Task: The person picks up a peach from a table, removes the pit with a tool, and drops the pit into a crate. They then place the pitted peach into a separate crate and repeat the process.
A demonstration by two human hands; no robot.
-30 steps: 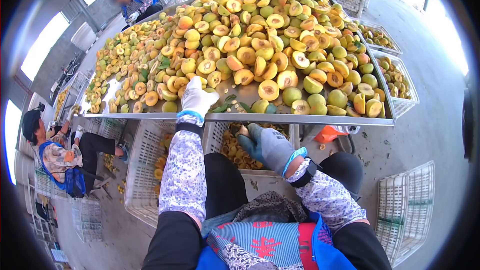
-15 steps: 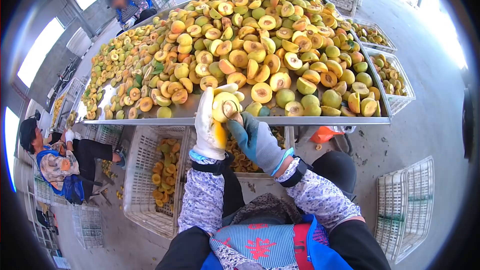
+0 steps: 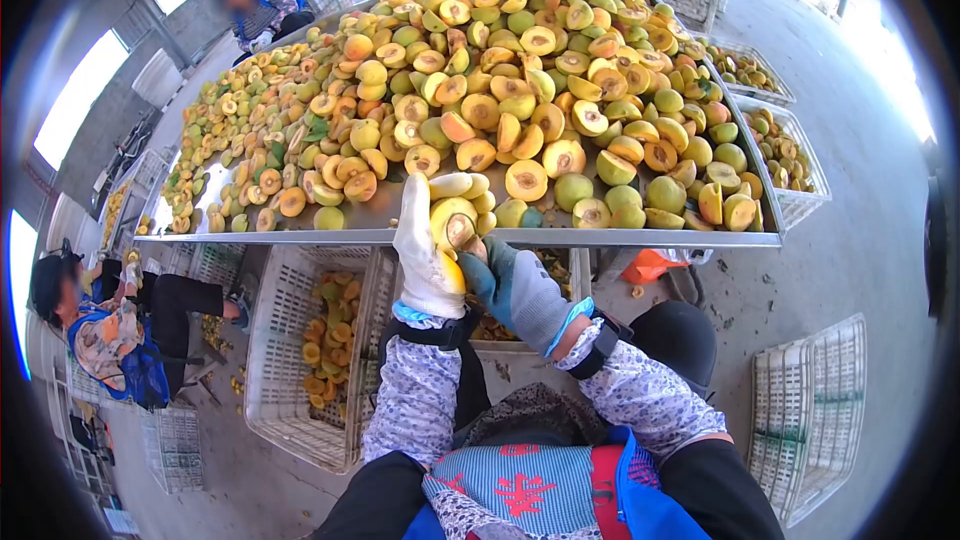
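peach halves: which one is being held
The half with its pit showing, gripped in the white-gloved left hand before the table's near rim, the right hand at its pit; the others lie on the table.

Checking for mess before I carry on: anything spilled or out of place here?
Yes. A few fruit pieces lie on the floor beside the white crate, outside it. Green leaves sit among the halves on the table.

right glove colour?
The right glove is grey-blue, with a light-blue cuff. It shows best in the head view.
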